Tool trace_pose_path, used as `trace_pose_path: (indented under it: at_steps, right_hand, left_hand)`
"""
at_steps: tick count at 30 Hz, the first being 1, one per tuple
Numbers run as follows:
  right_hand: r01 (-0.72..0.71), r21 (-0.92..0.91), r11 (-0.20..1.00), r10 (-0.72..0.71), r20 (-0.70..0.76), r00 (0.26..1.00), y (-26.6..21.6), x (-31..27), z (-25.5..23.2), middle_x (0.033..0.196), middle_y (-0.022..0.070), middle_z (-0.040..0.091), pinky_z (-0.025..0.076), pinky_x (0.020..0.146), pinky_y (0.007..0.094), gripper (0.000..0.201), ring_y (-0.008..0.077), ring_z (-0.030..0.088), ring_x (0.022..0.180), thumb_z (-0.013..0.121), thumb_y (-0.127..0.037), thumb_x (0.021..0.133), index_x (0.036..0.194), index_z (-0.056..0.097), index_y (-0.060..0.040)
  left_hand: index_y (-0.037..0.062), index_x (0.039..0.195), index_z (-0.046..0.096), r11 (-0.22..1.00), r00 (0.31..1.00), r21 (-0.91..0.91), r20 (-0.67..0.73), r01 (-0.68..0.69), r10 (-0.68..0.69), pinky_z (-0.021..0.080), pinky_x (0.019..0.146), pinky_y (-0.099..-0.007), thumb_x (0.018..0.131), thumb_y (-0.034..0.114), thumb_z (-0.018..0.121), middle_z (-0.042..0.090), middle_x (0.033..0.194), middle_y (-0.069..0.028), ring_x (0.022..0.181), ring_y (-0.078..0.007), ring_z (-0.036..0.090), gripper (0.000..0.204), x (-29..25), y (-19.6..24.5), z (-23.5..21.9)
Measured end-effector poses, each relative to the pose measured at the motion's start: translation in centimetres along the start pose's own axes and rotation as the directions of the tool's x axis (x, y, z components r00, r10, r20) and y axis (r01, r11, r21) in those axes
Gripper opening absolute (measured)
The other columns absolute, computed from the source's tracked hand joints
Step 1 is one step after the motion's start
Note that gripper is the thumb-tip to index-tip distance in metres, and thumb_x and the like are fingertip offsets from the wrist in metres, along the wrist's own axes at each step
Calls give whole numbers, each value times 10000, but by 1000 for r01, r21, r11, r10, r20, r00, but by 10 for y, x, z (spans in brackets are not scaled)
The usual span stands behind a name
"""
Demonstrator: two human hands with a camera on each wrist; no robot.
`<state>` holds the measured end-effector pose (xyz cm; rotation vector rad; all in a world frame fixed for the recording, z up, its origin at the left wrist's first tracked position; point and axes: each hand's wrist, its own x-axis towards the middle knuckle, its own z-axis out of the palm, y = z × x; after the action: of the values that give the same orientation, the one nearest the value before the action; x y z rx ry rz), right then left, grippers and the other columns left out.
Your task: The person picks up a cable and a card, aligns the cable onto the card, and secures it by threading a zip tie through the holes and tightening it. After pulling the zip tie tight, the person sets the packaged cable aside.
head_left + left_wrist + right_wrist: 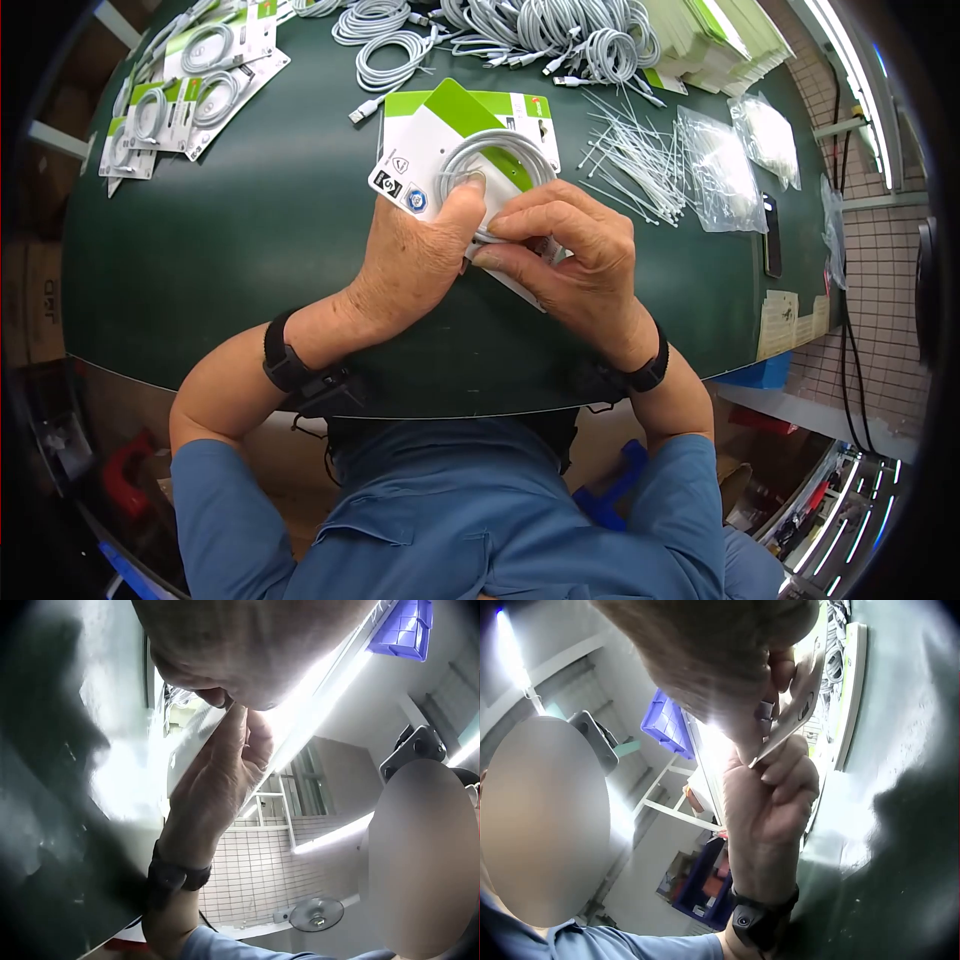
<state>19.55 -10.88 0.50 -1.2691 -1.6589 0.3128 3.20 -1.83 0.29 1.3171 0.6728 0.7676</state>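
Observation:
A white and green packaging card (432, 150) lies tilted on the dark green table (230, 230), with a coiled white cable (490, 155) on it. My left hand (425, 255) holds the card's near edge, thumb pressed on the coil. My right hand (575, 255) pinches the card and cable at the lower right, fingers curled. In the right wrist view the card's edge (799, 705) shows pinched between both hands, the left hand (769, 795) below. The left wrist view shows the right hand (225, 772) gripping the card's edge (191, 742).
Another green-and-white card (515, 105) lies under the held one. Packed cable cards (190, 85) sit at the far left, loose white cables (520, 35) at the back, white ties (640, 155) and clear bags (720, 170) to the right. A dark phone (772, 235) lies near the right edge.

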Motion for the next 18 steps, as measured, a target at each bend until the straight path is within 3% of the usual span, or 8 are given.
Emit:
trace_pose_path:
  at_steps: [4,7,10,15,18]
  right_hand:
    - [8,2,1000,-8,23,1000,6,0,-1,955,74,748,567,646,279,276,157,709,783,934,-36,747,964,762,-42]
    - [20,-26,999,-20,27,999,13,2,-2,983,72,744,567,647,276,276,158,708,788,926,-33,755,979,765,-50]
    - [146,-52,988,-147,-9,989,14,4,0,997,70,734,566,658,280,260,164,706,792,908,-20,773,990,770,-59]
    - [162,-79,984,-170,-99,981,4,5,-12,972,73,722,573,681,301,260,182,701,791,882,8,783,1010,779,-65]
    - [1,-177,984,-24,-128,991,14,6,-40,1002,77,727,574,697,310,259,198,707,783,851,8,810,1046,782,-70]
  left_hand:
    - [-35,1140,615,998,999,44,11,35,-35,499,528,-303,989,94,578,654,934,-70,692,-123,621,202,1,-1,-2]
    - [-34,1167,615,952,989,270,13,-145,147,488,510,-288,999,96,581,654,928,-64,673,-115,610,215,6,-20,-8]
    - [-26,1189,614,978,990,158,-7,-135,138,479,498,-274,1013,107,586,652,926,-57,654,-102,599,222,7,-17,-5]
    - [-7,1228,606,995,994,52,-67,-84,88,457,470,-242,1041,140,586,647,919,-40,621,-68,574,239,9,-7,-4]
    - [2,1225,607,994,989,43,-101,-102,106,447,462,-234,1046,150,584,646,916,-33,621,-59,572,234,19,-3,-11]
